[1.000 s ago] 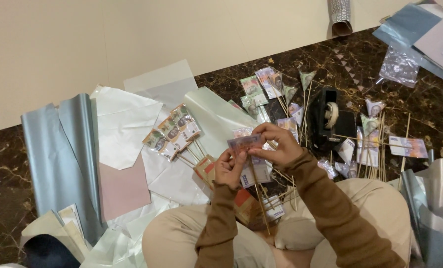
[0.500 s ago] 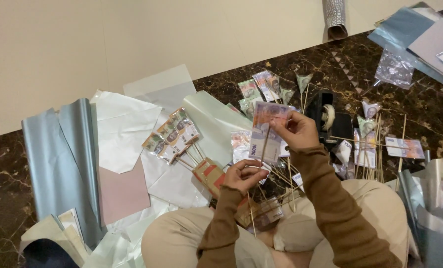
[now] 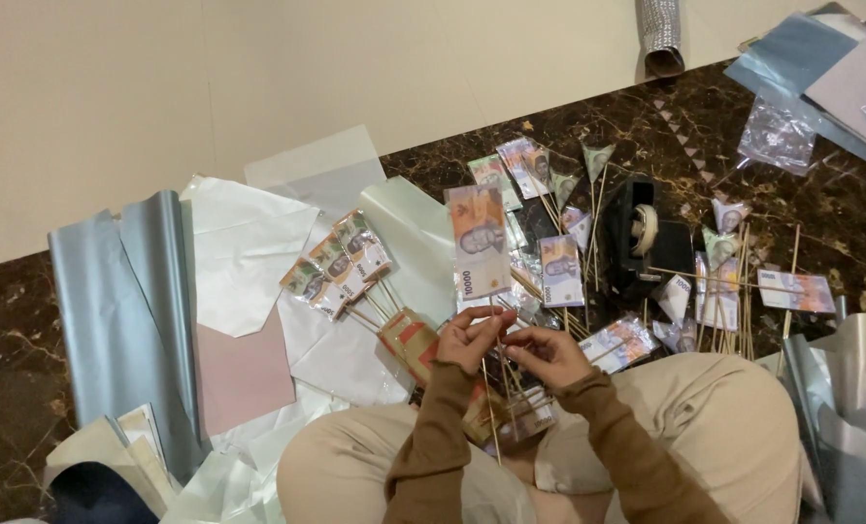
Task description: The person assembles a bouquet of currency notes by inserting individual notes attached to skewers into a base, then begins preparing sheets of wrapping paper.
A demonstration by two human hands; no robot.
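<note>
At nine o'clock we see a silver-grey sheet [image 3: 122, 311] lying folded on the dark marble floor [image 3: 6, 340], with a pink sheet [image 3: 244, 374] just beside it and a white sheet [image 3: 244, 252] above that. Toward ten o'clock a small fan of banknotes on sticks [image 3: 338, 264] rests on the pale wrapping paper [image 3: 409, 228].

At the centre our left hand [image 3: 472, 337] is pinched shut on a thin wooden skewer [image 3: 491, 408], and our right hand [image 3: 549, 354], just beside it and touching the same stick, is closed on it too. The skewer carries an orange banknote [image 3: 478, 243] standing upright at twelve o'clock from both hands, above our lap. A bundle of further sticks and notes [image 3: 511, 417] lies on our beige trousers [image 3: 734, 427] at six o'clock from the hands.

At one o'clock more mounted banknotes [image 3: 522, 167] lie spread on the floor, and a black tape dispenser [image 3: 642, 238] stands at two o'clock. Farther right, loose skewers [image 3: 734, 311] and a flat banknote [image 3: 794, 289] lie near three o'clock, with grey-blue sheets [image 3: 802, 58] in the upper right corner
</note>
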